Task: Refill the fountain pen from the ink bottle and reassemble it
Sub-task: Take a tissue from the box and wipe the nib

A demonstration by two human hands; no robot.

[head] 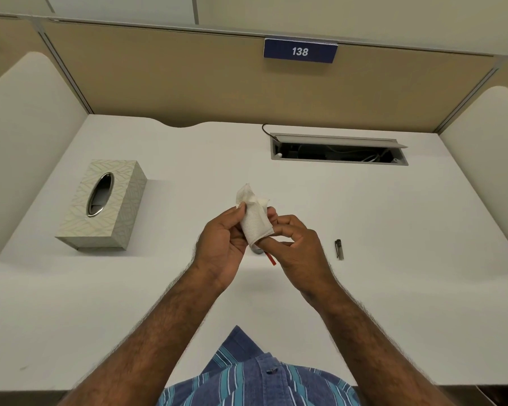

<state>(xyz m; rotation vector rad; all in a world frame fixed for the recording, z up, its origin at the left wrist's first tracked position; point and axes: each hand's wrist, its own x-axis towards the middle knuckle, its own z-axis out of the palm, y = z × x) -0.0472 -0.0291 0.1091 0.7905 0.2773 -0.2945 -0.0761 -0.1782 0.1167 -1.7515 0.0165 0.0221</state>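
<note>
Both hands were closed on things above the table (364,218), the left hand (222,244) pinching a white tissue (254,221) around the red pen part (271,260) held by the right hand (298,244), probably to wipe off ink

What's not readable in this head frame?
- Pen front end: wrapped in the tissue held by both hands; only a red end shows.
- Grey thing on the desk: mostly behind the left hand and tissue; can't identify.
- Ink bottle: none identifiable.
- Small dark part beyond the right hand: too small to identify.
</note>
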